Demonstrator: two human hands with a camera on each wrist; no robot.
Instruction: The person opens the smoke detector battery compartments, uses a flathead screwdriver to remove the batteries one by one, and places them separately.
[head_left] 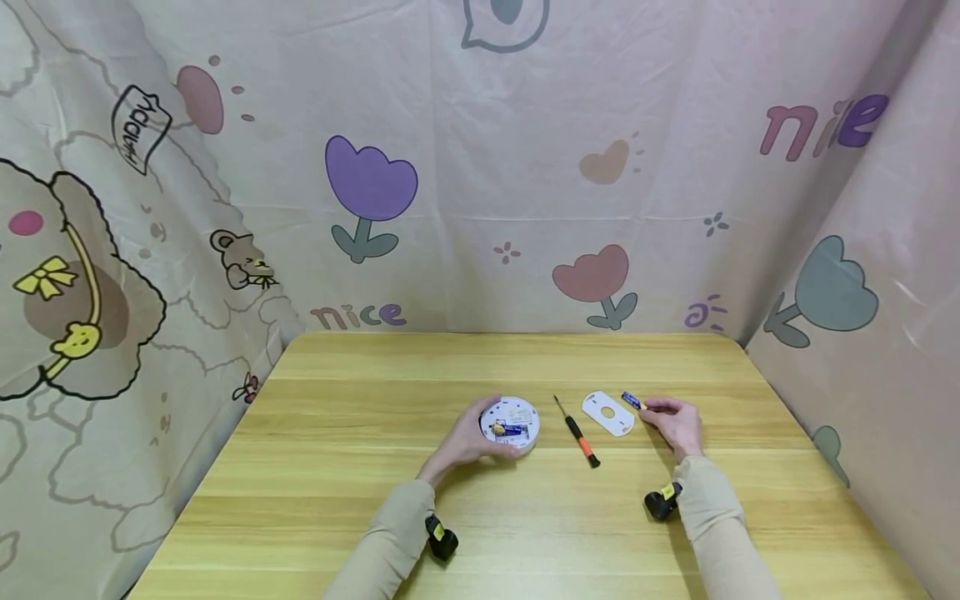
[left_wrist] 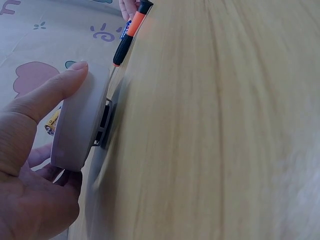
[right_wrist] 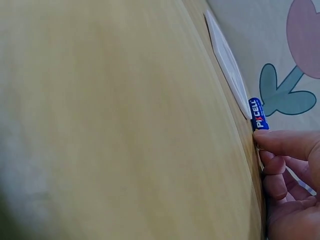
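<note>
My left hand [head_left: 474, 435] grips a round white smoke detector [head_left: 520, 412] by its rim, thumb on the near side and fingers on the far side. Its back faces up, and a blue battery [head_left: 513, 431] shows in the compartment there. Seen from the left wrist, the housing [left_wrist: 82, 117] is tilted, a dark-slotted part underneath near the table. To the right, my right hand [head_left: 677, 425] pinches one end of a blue PKCELL battery [right_wrist: 258, 114] between thumb and finger, low over the table. Just left of that battery lies a white mounting plate [head_left: 597, 414] with a centre hole.
A screwdriver [head_left: 577, 435] with a black and orange handle lies between the smoke detector and the plate. All of it is on a wooden table [head_left: 360, 392], with a patterned cloth [head_left: 465, 167] hanging behind and at both sides.
</note>
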